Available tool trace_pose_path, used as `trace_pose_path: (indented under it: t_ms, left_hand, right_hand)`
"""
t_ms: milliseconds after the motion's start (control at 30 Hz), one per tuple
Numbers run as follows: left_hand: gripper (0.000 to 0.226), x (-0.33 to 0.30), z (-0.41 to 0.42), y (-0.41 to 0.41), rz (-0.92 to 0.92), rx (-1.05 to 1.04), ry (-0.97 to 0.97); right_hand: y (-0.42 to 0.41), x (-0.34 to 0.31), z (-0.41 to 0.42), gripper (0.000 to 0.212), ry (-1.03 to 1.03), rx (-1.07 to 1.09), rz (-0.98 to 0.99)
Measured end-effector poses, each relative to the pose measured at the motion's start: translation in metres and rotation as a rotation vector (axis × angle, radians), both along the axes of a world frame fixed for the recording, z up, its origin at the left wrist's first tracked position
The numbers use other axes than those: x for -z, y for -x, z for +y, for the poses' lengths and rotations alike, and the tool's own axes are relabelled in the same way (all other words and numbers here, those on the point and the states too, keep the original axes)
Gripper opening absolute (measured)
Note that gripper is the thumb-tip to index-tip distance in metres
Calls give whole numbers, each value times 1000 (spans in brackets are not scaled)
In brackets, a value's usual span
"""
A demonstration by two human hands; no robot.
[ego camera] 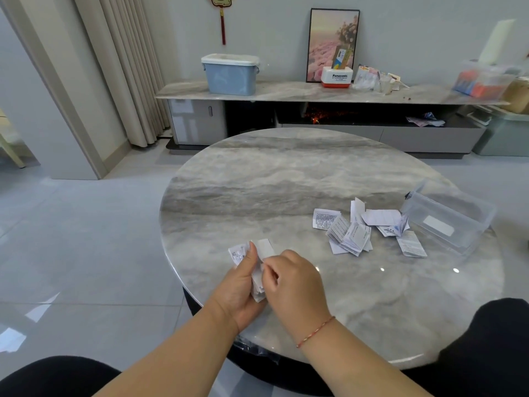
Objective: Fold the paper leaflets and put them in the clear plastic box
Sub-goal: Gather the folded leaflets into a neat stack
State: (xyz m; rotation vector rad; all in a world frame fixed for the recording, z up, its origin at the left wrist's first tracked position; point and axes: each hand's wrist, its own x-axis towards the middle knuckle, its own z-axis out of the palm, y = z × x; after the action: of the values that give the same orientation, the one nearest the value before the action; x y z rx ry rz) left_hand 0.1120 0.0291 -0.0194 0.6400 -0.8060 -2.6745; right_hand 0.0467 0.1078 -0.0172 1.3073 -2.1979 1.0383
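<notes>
- Head view: left hand (239,285) and right hand (289,277) pinch one leaflet (259,263) between them, mid-fold.
- Loose leaflets (350,234) lie right of the hands, unboxed.
- Clear plastic box (446,222), farther right, looks empty.

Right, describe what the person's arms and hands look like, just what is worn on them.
Both forearms are bare, with no sleeves or gloves showing. The right hand has a thin red cord bracelet round its wrist. The left hand wears nothing: no ring, watch or band visible.
</notes>
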Motion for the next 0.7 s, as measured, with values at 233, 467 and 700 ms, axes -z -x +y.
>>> trace_pose_path:
  t_ms: [233,467,700]
  left_hand:
    - [47,-6,3,-3,-8,-5,-82]
    - [16,0,3,7,-60,22,-93]
    - [18,-1,11,25,-93,44,-138]
  right_hand:
    - [-5,2,1,28,-16,-126,-191]
    - [17,-21,17,25,-157,-188,-483]
    - [164,8,49,53,-366,401,-398]
